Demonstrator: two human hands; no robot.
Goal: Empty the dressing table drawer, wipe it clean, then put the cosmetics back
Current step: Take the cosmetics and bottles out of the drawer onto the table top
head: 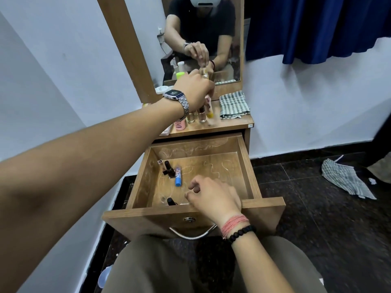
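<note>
1. Right hand [213, 197], lower centre, is held over wooden drawer [246, 166], fingers loosely curled, nothing gripped.
2. Blue tube [178, 177] and dark bottles [168, 168] are seen inside; labels unreadable.
3. Left hand [195, 89], upper centre, is pinched on yellow-capped tube [209, 106] beside checked cloth [233, 104].

I'm seeing a blue curtain [313, 28] hanging by the white wall [63, 49], and a checked cloth [347, 178] lying crumpled on the dark floor [306, 218].

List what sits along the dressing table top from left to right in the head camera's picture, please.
Pink bottle → clear gold-capped vial → darker vial → yellow-ended tube → folded checked cloth. The left hand holds something above the vials; what it is cannot be told.
</note>
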